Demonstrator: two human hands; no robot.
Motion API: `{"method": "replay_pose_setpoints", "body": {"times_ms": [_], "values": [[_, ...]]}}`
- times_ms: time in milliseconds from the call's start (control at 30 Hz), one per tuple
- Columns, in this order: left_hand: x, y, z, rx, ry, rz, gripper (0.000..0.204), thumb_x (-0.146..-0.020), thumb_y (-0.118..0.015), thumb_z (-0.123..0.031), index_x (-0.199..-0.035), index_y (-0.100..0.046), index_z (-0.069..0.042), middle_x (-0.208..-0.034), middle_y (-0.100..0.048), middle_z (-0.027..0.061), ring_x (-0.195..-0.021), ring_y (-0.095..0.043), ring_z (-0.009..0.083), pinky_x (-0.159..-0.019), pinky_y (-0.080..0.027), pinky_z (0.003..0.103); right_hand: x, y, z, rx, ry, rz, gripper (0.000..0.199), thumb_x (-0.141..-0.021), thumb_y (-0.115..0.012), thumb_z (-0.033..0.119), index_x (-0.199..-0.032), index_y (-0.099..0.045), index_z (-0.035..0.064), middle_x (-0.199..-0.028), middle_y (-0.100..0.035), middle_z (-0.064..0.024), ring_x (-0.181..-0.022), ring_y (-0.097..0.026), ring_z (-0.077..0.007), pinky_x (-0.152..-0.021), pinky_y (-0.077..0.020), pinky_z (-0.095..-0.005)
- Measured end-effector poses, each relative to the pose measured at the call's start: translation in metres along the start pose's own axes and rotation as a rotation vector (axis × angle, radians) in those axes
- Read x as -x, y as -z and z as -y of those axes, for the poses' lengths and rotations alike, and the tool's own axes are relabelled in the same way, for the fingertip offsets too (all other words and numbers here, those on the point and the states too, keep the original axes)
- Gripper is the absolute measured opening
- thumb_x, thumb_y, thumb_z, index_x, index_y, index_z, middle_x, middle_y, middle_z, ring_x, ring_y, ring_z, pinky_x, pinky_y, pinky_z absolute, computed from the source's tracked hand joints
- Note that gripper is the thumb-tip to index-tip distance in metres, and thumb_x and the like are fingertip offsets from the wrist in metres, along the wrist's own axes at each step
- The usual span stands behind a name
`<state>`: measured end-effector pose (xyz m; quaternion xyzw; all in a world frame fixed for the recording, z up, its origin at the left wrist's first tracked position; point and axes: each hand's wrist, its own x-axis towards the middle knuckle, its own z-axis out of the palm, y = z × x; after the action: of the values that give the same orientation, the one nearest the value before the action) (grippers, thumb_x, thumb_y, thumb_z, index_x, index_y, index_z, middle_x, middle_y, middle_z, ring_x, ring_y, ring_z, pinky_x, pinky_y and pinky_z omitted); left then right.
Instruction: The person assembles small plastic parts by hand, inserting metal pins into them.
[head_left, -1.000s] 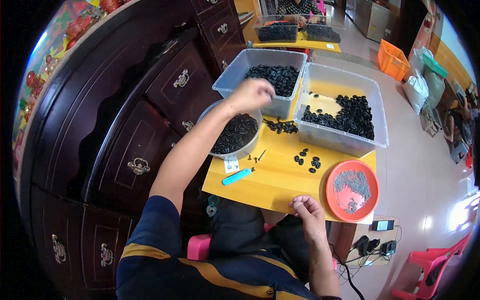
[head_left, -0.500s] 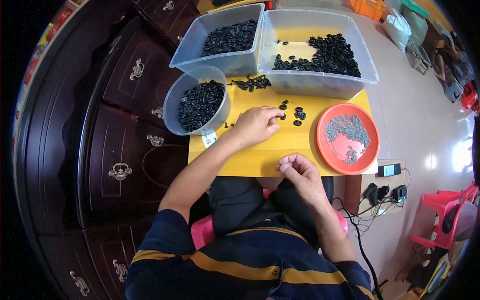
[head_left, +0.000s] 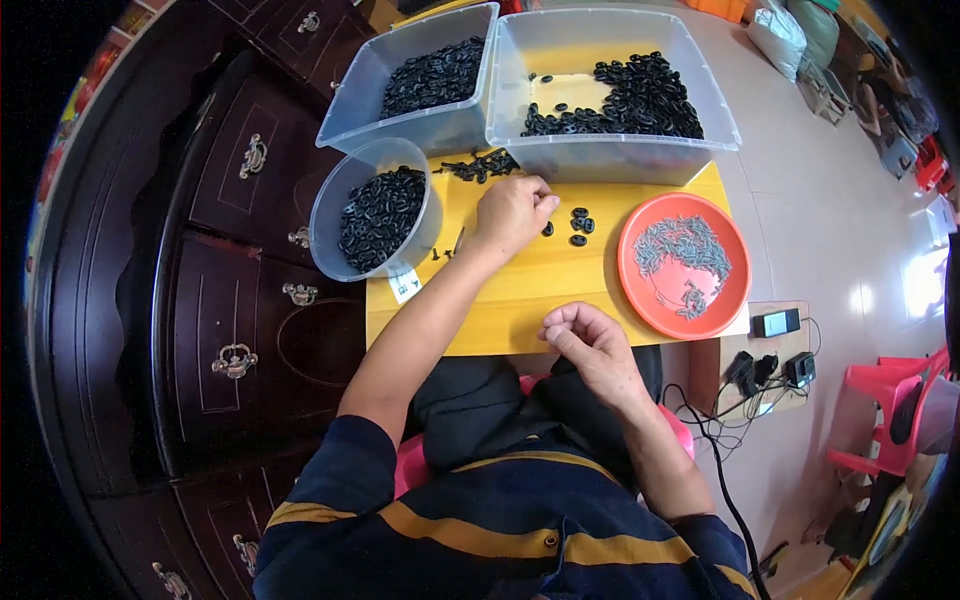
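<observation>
My left hand (head_left: 513,214) is over the middle of the yellow table, its fingers curled and pressed together. What they hold, if anything, is hidden. Just below its fingertips lies a black oval two-holed piece (head_left: 548,229). Several more black oval pieces (head_left: 579,225) sit in a small cluster to its right. Above the table's near edge, my right hand (head_left: 592,345) is closed with thumb against fingers; anything in that pinch is too small to make out. Right of both hands stands a red round plate (head_left: 632,296) holding many small grey metal screw-like pieces (head_left: 690,247).
Two clear bins (head_left: 612,150) (head_left: 405,130) of black parts stand at the back. A clear round tub (head_left: 325,225) of black oval pieces is at left, with dark stick-like parts (head_left: 480,165) beyond. Dark drawers (head_left: 225,300) flank the left; cabled devices (head_left: 775,323) lie right.
My left hand has moved away from me, onto the spot where the farthest oval pieces lay. My right hand keeps its pinch. The whole view has shifted slightly.
</observation>
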<state>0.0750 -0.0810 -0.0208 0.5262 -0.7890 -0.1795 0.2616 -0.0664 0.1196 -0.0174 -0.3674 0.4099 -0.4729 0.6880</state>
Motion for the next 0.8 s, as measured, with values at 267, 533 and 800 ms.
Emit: {"method": "replay_pose_setpoints", "body": {"times_ms": [267,533,800], "values": [[-0.007,-0.007,-0.002,-0.159,0.002,0.05,0.01,-0.078,-0.073,-0.022,-0.078,-0.073,-0.012,-0.076,-0.071,0.0126,-0.074,-0.07,0.0339,-0.069,-0.056,0.046,0.0,-0.005,0.003,-0.085,-0.014,-0.025,0.012,-0.098,-0.063,0.01,-0.106,-0.063,0.0014,-0.093,-0.064,0.0019,-0.083,-0.059,-0.0047,-0.076,-0.0495,-0.0214],[0.028,0.024,-0.034,0.126,-0.197,0.024,0.005,-0.082,-0.07,-0.009,-0.083,-0.068,-0.004,-0.078,-0.068,0.0107,-0.066,-0.067,0.0257,-0.061,-0.053,0.036,-0.005,-0.002,0.0,-0.086,0.086,-0.084,0.015,-0.098,-0.063,0.012,-0.109,-0.062,0.0015,-0.095,-0.064,0.0016,-0.083,-0.058,-0.0048,-0.075,-0.0485,-0.0216],[0.091,0.055,-0.083,0.307,-0.331,0.179,0.011,-0.078,-0.075,0.003,-0.086,-0.069,0.0,-0.084,-0.067,0.0098,-0.072,-0.067,0.0198,-0.064,-0.053,0.03,-0.004,0.002,0.01,-0.349,0.034,-0.257,0.025,-0.102,-0.06,0.027,-0.115,-0.061,0.0062,-0.095,-0.065,0.0006,-0.079,-0.059,-0.0076,-0.073,-0.0473,-0.0229]]}}
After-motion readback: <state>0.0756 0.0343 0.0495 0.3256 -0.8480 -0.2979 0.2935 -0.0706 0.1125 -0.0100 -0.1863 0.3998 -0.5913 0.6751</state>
